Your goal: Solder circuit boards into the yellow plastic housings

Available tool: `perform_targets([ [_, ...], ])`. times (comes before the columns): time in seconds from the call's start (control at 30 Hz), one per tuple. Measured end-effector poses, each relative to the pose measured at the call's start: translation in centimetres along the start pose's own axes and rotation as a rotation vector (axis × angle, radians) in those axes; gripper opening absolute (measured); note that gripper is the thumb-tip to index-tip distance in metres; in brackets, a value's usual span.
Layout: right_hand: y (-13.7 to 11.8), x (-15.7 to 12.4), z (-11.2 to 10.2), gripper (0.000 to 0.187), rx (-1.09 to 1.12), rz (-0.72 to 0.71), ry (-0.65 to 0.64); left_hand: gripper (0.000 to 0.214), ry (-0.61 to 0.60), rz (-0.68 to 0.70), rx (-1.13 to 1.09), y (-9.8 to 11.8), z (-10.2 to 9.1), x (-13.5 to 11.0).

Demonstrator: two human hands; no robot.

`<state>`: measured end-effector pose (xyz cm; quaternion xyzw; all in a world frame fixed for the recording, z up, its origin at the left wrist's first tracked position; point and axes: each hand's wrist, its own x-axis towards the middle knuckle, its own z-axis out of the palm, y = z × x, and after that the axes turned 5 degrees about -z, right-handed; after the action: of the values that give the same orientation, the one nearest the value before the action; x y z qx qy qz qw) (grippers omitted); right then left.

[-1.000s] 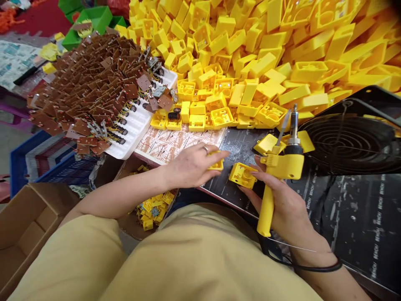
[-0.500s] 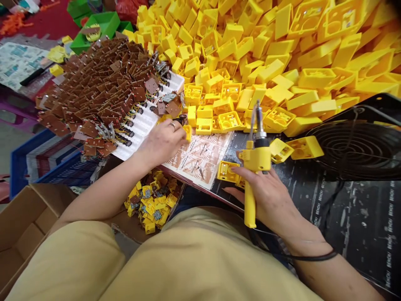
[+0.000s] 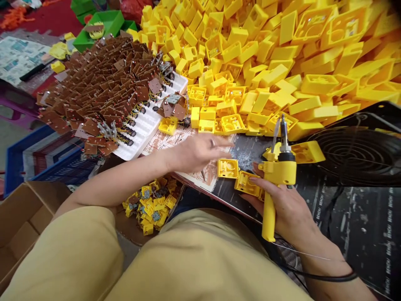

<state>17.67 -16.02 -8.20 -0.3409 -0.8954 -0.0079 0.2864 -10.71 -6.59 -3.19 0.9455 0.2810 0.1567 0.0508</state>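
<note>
My right hand is closed round a yellow soldering gun, tip pointing up and away, its black cord trailing past my wrist. The fingertips of that hand rest on an open yellow plastic casing lying on the black mat. A second open yellow casing lies just left of it. My left hand reaches in from the left, fingers stretched out over a printed sheet, just above that second casing. I see nothing held in it.
A huge heap of yellow casings fills the back. Brown circuit boards are piled on a white tray at left. A black fan sits right. Cardboard boxes, one holding assembled yellow parts, and a blue crate stand below the table edge.
My left hand went out to the circuit boards half a second ago and has come back right to the casings. My right hand with the soldering gun shifted slightly right.
</note>
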Motion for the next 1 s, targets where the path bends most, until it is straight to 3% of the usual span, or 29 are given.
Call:
perform_targets([
  [0.13, 0.0, 0.0, 0.7, 0.049, -0.029, 0.015, 0.049, 0.031, 0.204, -0.641, 0.281, -5.8, -3.5, 2.5],
  [0.17, 0.0, 0.1, 0.8, 0.049, -0.037, 0.017, 0.067, 0.029, 0.172, -0.725, 0.327, -7.4, -4.3, 3.2],
  [0.23, -0.1, 0.3, 0.8, 0.047, -0.052, 0.014, 0.097, 0.021, -0.008, -0.897, 0.348, -9.7, -5.3, 4.5],
  [0.3, -0.2, 0.3, 0.7, 0.043, -0.059, 0.008, 0.110, 0.016, -0.138, -1.003, 0.271, -10.6, -6.1, 5.1],
  [0.37, -0.2, 0.3, 0.7, 0.042, -0.062, 0.009, 0.117, 0.017, -0.087, -1.011, 0.142, -10.0, -7.2, 5.0],
  [0.47, -0.2, 0.3, 0.7, 0.048, -0.067, 0.028, 0.129, 0.026, 0.200, -0.868, -0.079, -7.7, -9.4, 4.2],
  [0.53, -0.2, 0.4, 0.7, 0.051, -0.071, 0.042, 0.130, 0.019, 0.384, -0.774, -0.230, -5.9, -10.5, 4.0],
  [0.6, -0.1, 0.5, 0.7, 0.052, -0.074, 0.048, 0.129, 0.021, 0.490, -0.726, -0.394, -4.3, -10.8, 4.2],
  [0.67, 0.0, 0.5, 0.8, 0.050, -0.083, 0.050, 0.134, 0.038, 0.495, -0.692, -0.597, -2.8, -10.0, 4.3],
  [0.77, 0.1, 0.4, 0.6, 0.048, -0.102, 0.063, 0.136, 0.046, 0.343, -0.726, -0.811, -0.8, -6.9, 3.5],
  [0.9, -0.4, 0.5, -0.2, 0.057, -0.078, 0.092, 0.102, 0.032, 0.143, -0.866, -0.854, 1.0, -1.7, -0.5],
  [1.0, -1.3, 1.6, -0.9, 0.055, -0.024, 0.060, 0.058, 0.032, 0.063, -1.009, -0.811, 1.5, 0.0, -4.2],
])
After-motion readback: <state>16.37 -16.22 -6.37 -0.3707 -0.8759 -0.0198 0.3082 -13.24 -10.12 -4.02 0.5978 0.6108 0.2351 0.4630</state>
